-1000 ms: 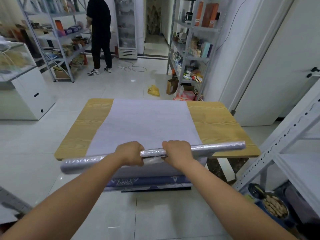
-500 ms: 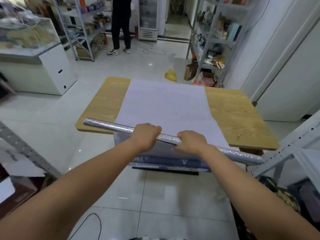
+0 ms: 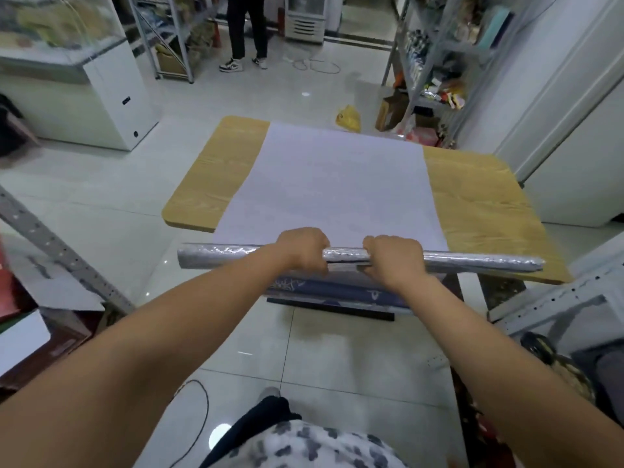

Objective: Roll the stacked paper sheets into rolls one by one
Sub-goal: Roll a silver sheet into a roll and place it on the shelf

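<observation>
Fingers [image 3: 319, 239] of the left hand [image 3: 304, 249] curl closed over the top of a long, shiny silver-wrapped paper roll [image 3: 472, 263], and the right hand [image 3: 393, 260] grips the same roll just beside it, knuckles up, with a short bare stretch of roll between the two fists. That roll lies crosswise along the near edge of the light wooden worktop [image 3: 479, 201], its ends reaching past the hands on both sides, the left end beyond the worktop's corner. Behind it, a stack of pale lilac paper sheets [image 3: 334, 184] lies flat down the middle of the worktop, its near end hanging over the edge below the roll, where dark blue printed paper [image 3: 337, 292] shows. White floor tiles [image 3: 101, 204] surround the worktop; metal shelving [image 3: 435, 52] stands to the right, and another person's legs [image 3: 244, 28] are near the far shelves.
</observation>
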